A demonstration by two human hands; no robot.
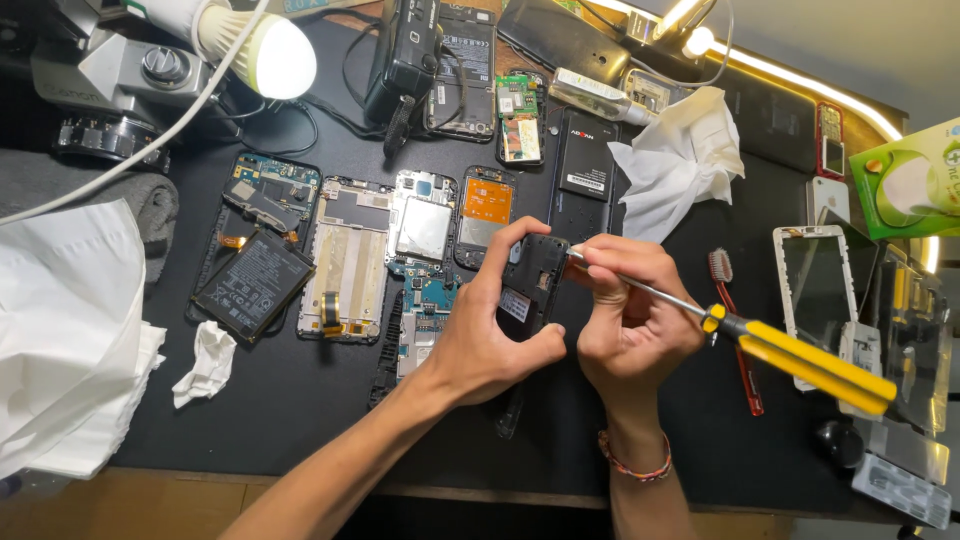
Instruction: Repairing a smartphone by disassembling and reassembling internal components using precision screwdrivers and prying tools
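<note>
From the head camera, the left hand (490, 335) grips a small black phone body (532, 285) above the black table (330, 400), fingers covering much of its edge. The right hand (630, 315) clasps a yellow-handled screwdriver (800, 362), its tip meeting the phone's upper corner; the exact contact spot is too small to read. A red toothbrush (735, 335) lies partly hidden behind the shaft. Crumpled white tissue (678, 160) sits beyond.
</note>
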